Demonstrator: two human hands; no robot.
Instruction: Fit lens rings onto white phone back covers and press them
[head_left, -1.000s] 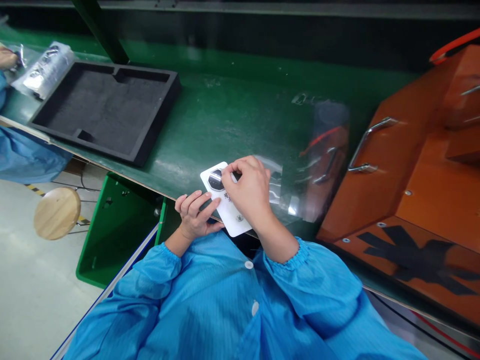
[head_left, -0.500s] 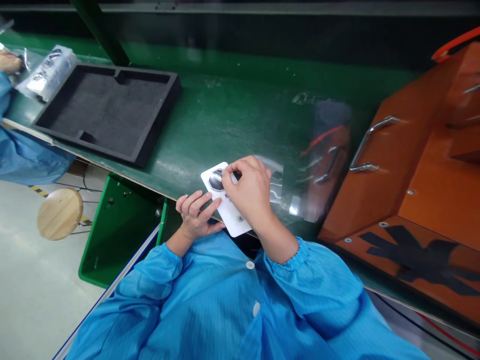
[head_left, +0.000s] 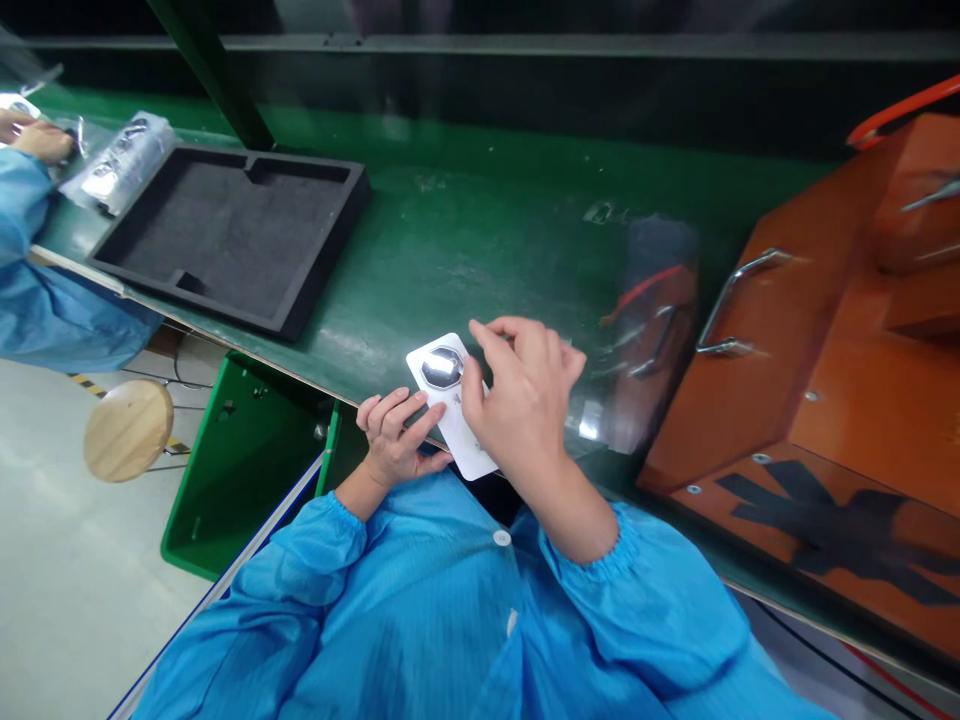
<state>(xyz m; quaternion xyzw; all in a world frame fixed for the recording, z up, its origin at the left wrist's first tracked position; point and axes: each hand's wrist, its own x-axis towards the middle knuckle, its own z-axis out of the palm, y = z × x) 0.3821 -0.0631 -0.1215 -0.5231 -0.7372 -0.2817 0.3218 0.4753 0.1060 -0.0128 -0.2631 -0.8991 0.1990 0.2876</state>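
A white rounded plate (head_left: 464, 450) sits tilted at the bench's front edge. A shiny dark octagonal window (head_left: 442, 368) takes up its upper end, and small dark marks show lower down. My left hand (head_left: 397, 430) grips the plate along its left edge, fingers curled against it. Over the plate's right side is my right hand (head_left: 521, 390), thumb and forefinger apart beside the octagon, with nothing visible between them. It covers part of the plate and its marks.
A black foam tray (head_left: 225, 235) lies on the green bench (head_left: 450, 250). An orange cabinet (head_left: 825, 330) with metal handles stands at right. Below left are a green bin (head_left: 240, 470) and a round stool (head_left: 127, 430). A co-worker's hand (head_left: 45, 140) is near a plastic-wrapped bundle (head_left: 124, 165).
My right hand has moved right, off the octagonal window, and its pinched thumb and forefinger have parted. More of the window shows. My left hand keeps its grip; the view has shifted slightly.
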